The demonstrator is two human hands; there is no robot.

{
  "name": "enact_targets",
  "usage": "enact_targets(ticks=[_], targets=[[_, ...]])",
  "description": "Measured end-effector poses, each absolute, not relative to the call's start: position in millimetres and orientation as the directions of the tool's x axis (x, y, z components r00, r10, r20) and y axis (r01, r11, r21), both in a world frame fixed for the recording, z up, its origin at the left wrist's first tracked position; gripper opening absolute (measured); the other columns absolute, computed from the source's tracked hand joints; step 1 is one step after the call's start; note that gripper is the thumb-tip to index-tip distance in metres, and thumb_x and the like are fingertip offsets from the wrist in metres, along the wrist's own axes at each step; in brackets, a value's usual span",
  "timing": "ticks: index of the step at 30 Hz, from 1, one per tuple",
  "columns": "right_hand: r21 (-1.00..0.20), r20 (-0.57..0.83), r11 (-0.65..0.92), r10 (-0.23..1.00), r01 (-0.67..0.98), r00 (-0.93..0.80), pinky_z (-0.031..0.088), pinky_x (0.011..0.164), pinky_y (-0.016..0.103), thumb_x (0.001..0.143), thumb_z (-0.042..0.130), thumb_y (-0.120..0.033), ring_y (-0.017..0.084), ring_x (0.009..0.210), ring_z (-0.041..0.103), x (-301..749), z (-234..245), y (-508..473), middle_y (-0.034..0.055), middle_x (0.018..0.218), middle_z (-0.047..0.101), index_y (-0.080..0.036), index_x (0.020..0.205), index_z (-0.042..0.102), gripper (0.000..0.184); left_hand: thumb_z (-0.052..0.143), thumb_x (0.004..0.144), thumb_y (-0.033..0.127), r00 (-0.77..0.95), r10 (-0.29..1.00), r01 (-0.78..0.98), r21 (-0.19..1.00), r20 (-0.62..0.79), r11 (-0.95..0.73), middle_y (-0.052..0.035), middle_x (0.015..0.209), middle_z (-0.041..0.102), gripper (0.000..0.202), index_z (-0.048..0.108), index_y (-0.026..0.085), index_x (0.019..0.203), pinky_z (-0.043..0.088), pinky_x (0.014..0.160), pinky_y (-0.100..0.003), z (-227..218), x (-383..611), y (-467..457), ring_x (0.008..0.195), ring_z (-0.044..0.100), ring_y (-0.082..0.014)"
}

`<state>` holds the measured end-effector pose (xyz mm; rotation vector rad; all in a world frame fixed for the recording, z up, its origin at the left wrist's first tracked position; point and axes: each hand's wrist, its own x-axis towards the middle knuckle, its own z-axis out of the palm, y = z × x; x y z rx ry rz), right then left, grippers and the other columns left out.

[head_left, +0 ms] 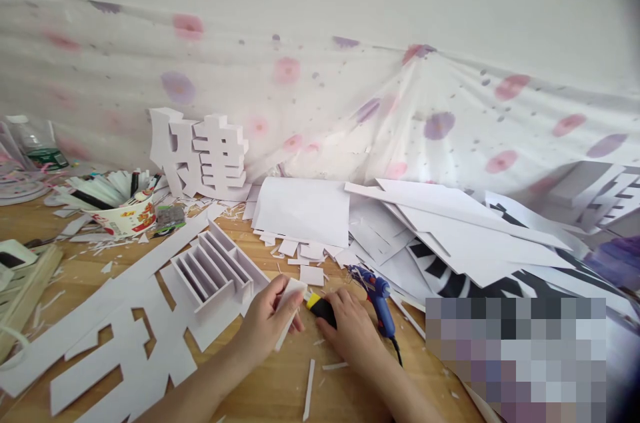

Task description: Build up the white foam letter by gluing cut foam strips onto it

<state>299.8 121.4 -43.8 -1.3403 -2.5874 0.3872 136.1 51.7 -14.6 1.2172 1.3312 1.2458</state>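
My left hand [267,323] is closed on a narrow white foam-board strip [290,303], holding it on edge against the wooden table [280,383]. My right hand [353,330] grips a black and yellow utility knife [320,306], its tip at the strip's end. Just left of the strip lies a white foam-board character with upright ribs [215,273]. A blue glue gun [377,296] rests on the table right beside my right hand.
A finished white 3D character [203,153] stands against the flowered cloth at the back. Stacked white sheets [450,230] cover the right side. A paper bowl of scraps [123,206] sits at the left. Large cut-out foam shapes [115,343] lie at the near left, offcuts scattered around.
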Motion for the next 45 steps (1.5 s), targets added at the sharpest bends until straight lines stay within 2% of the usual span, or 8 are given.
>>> enact_targets(ticks=[3,6,11,17,21,32,39,45], targets=[[-0.457,0.126,0.523,0.839,0.72,-0.53,0.046,0.075,0.036,0.076,0.055,-0.019,0.023,0.085,0.058,304,-41,125,0.0103,0.093,0.057,-0.014,0.094,0.056,0.019,0.043,0.085,0.048,-0.146,0.989,0.081,0.997,0.02,-0.008,0.0011,0.078,0.057,0.028,0.042,0.021,0.077,0.042,0.049,-0.023,-20,140,53,0.05,0.054,-0.0088],[-0.596,0.203,0.507,0.845,0.622,-0.495,0.046,0.074,0.034,0.079,0.052,-0.026,0.021,0.085,0.057,309,-32,129,0.0087,0.093,0.056,-0.016,0.094,0.054,0.018,0.038,0.087,0.047,-0.125,0.99,0.076,0.995,0.072,-0.063,0.0029,0.07,0.054,0.027,0.044,0.021,0.083,0.036,0.046,-0.021,-22,141,53,0.044,0.041,-0.0063],[-0.752,0.223,0.528,0.766,0.394,-0.603,0.044,0.075,0.029,0.089,0.039,-0.032,0.016,0.084,0.055,313,-12,128,0.0041,0.094,0.058,-0.022,0.109,0.046,0.024,0.027,0.086,0.058,-0.079,0.996,-0.188,0.981,0.034,-0.049,0.0013,0.067,0.044,0.049,0.054,0.018,0.092,0.034,0.055,-0.022,-30,141,56,0.057,0.037,-0.01],[-0.815,0.167,0.457,0.774,0.356,-0.61,0.043,0.073,0.027,0.088,0.039,-0.034,0.016,0.08,0.055,302,-3,124,0.0023,0.089,0.059,-0.021,0.109,0.044,0.025,0.044,0.078,0.061,0.075,0.988,-0.563,0.812,-0.133,0.153,0.0057,0.055,0.03,0.048,0.057,0.015,0.08,0.02,0.045,-0.018,-32,140,61,0.048,0.02,-0.0066],[-0.821,0.13,0.438,0.769,0.367,-0.626,0.042,0.068,0.026,0.087,0.04,-0.036,0.015,0.073,0.053,292,-9,125,0.0016,0.082,0.058,-0.019,0.097,0.048,0.021,0.047,0.074,0.065,0.177,0.954,-0.618,0.727,-0.242,0.299,0.0081,0.048,0.026,0.052,0.054,0.014,0.073,0.009,0.04,-0.018,-27,137,58,0.042,0.012,-0.0045],[-0.917,0.145,0.308,0.848,0.252,-0.51,0.044,0.061,0.025,0.078,0.054,-0.029,0.012,0.062,0.053,277,-28,125,0.0006,0.084,0.06,-0.02,0.098,0.052,0.022,0.031,0.073,0.074,0.43,0.836,-0.623,0.559,-0.341,0.548,0.0055,0.051,0.037,0.061,0.051,0.016,0.078,0.015,0.036,-0.016,-33,136,60,0.038,0.025,-0.0037],[-0.976,0.067,0.147,0.905,0.162,-0.419,0.051,0.058,0.027,0.076,0.053,-0.03,0.013,0.062,0.057,273,-30,124,-0.0006,0.076,0.057,-0.021,0.096,0.05,0.022,0.038,0.08,0.063,0.328,0.873,-0.549,0.679,-0.36,0.487,-0.0033,0.066,0.057,0.055,0.057,0.013,0.094,0.041,0.052,-0.024,-27,139,55,0.055,0.053,-0.0121],[-0.972,0.105,0.179,0.913,0.154,-0.395,0.05,0.061,0.027,0.074,0.055,-0.031,0.013,0.065,0.056,276,-30,128,-0.0011,0.077,0.056,-0.021,0.093,0.051,0.022,0.065,0.072,0.04,0.267,0.91,-0.461,0.787,-0.318,0.41,-0.0067,0.083,0.059,0.037,0.059,0.013,0.096,0.045,0.064,-0.03,-23,138,54,0.071,0.058,-0.0168]])
